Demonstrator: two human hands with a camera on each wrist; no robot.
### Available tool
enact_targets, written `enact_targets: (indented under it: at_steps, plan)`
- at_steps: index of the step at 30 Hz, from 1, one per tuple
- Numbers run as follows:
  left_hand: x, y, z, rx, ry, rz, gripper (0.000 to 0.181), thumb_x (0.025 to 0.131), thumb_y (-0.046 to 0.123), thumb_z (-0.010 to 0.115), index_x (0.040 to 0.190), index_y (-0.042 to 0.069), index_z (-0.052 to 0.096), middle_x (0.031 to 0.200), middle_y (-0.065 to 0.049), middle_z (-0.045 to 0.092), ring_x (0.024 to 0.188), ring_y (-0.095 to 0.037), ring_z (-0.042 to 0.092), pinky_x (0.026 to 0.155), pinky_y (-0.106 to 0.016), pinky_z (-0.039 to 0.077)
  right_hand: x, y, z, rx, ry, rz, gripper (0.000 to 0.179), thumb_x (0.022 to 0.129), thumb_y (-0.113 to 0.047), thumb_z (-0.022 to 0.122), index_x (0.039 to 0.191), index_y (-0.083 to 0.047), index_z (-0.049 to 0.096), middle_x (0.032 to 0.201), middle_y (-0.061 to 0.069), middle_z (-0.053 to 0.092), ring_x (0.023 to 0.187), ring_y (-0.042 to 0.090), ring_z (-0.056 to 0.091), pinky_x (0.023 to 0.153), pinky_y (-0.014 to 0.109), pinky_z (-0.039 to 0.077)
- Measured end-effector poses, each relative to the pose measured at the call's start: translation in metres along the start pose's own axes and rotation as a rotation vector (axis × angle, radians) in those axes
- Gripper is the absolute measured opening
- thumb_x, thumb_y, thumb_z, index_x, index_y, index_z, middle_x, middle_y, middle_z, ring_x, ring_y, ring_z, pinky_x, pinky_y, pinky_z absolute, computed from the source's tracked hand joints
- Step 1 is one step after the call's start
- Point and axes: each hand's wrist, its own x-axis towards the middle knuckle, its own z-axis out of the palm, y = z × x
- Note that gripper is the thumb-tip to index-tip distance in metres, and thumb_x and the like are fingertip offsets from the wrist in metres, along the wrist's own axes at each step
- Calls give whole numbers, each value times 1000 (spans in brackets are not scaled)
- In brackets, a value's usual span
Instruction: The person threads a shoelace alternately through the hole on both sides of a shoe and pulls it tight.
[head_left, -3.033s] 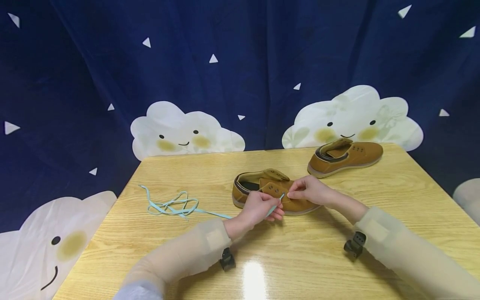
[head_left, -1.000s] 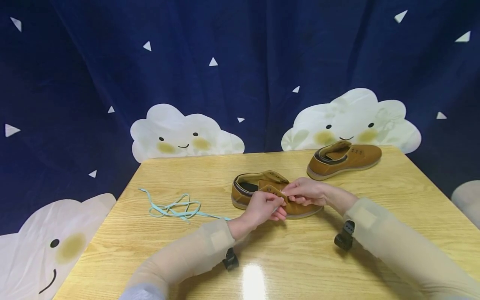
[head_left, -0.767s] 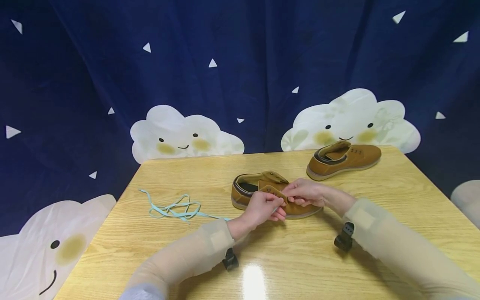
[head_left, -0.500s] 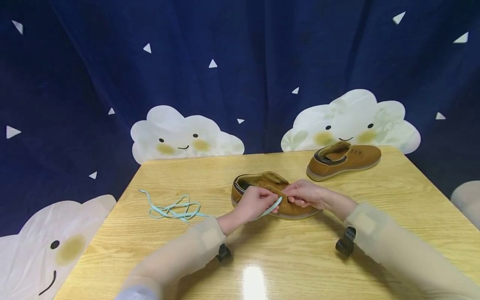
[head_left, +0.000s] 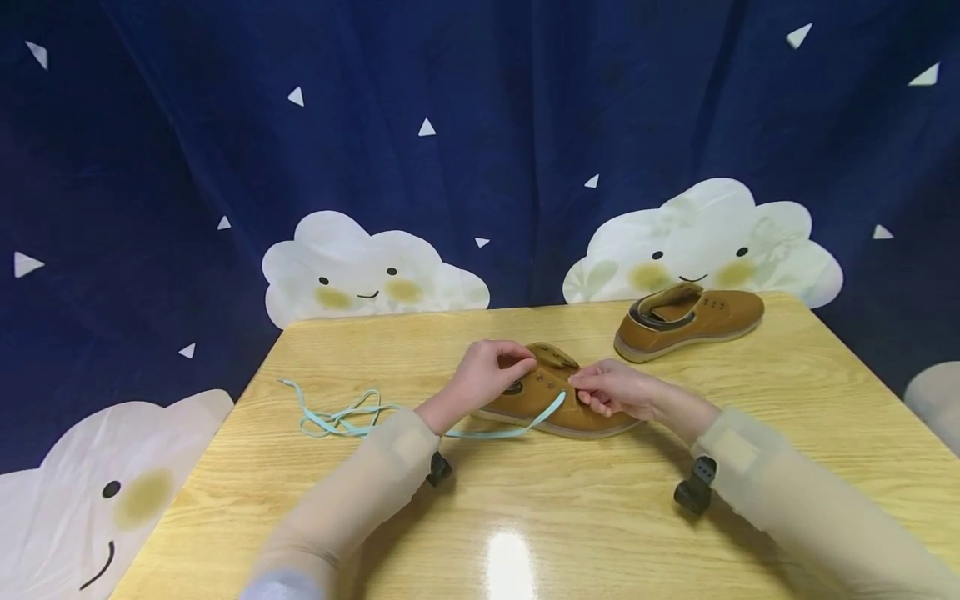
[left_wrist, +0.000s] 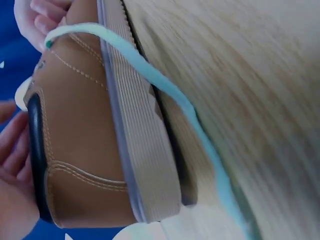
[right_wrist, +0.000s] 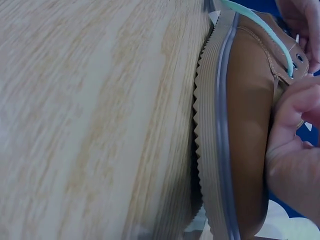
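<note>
A brown lace-up shoe [head_left: 592, 417] lies toe to the right on the table. A light-blue shoelace [head_left: 555, 406] enters the eyelet nearest the toe, its length trailing left across the table. My left hand [head_left: 480, 377] is at the shoe's opening beside the tongue, thumb and fingers apart; in the left wrist view its fingers [left_wrist: 15, 150] are partly behind the collar. My right hand [head_left: 618, 390] has curled fingers at the shoe's throat, thumb and forefinger pinching by the laced eyelet. The lace end there is hidden by the fingers.
A second brown shoe [head_left: 690, 321], unlaced, stands at the back right of the wooden table [head_left: 600, 517]. Loose loops of the lace [head_left: 345, 419] lie at the left. A dark blue curtain [head_left: 450, 67] with cloud faces hangs behind the table.
My left hand has let go of the lace and moved up and left to the shoe's opening. The lace now hangs from the eyelet. My right hand has stayed nearly in place since one second ago.
</note>
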Motion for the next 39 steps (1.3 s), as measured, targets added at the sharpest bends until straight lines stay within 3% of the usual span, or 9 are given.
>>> enact_targets:
  at_steps: [4,9,15,20,27,29,34,39]
  plan:
    - [1,-6,1,2,-96,-3,11,92,20,69,95,11,76,84,6,71,69,-3,61,65,-22,50,0,2,2,11,29,-5,17,102,-15,49,91,-5,56,66,-3,54,51,4,46,49,19,39]
    - [2,-10,1,32,-158,13,12,92,20,70,95,10,77,81,6,71,65,-1,60,63,-21,49,0,2,1,34,64,-30,16,103,-13,48,93,-3,57,66,-2,54,52,4,48,50,19,42]
    - [2,-11,2,5,-162,17,13,91,18,71,95,7,76,81,4,72,66,-2,60,63,-20,49,-8,4,-3,55,126,-66,18,103,-12,47,103,4,55,68,-2,54,54,5,50,50,18,45]
    - [1,-12,2,-11,-170,15,12,91,17,70,95,7,76,81,4,71,66,-2,60,63,-20,49,-18,5,-14,49,208,-88,19,103,-12,47,103,5,55,71,-1,58,56,5,53,50,17,47]
    - [2,-14,0,-10,-175,24,13,92,17,70,96,7,76,81,4,71,65,-4,59,61,-21,49,-35,-1,-27,-51,325,-171,28,104,-18,49,112,8,55,90,-1,66,77,7,65,56,22,52]
    - [2,-14,-1,-11,-179,24,13,92,18,70,97,7,76,82,4,71,66,-4,60,62,-22,49,-37,-3,-31,8,340,-189,24,103,-18,50,109,4,58,90,-1,66,79,8,67,58,22,52]
    - [2,-15,-1,-15,-187,8,14,92,19,69,98,8,76,83,5,71,67,-5,60,62,-22,49,-42,-4,-42,291,336,-244,19,103,-12,49,94,-6,64,86,3,71,78,10,70,61,20,53]
    - [2,-15,0,-14,-187,3,14,92,19,70,97,8,76,82,5,71,67,-4,60,62,-22,49,-49,-5,-53,574,270,-282,29,105,-6,42,94,1,68,88,15,72,80,15,71,67,18,53]
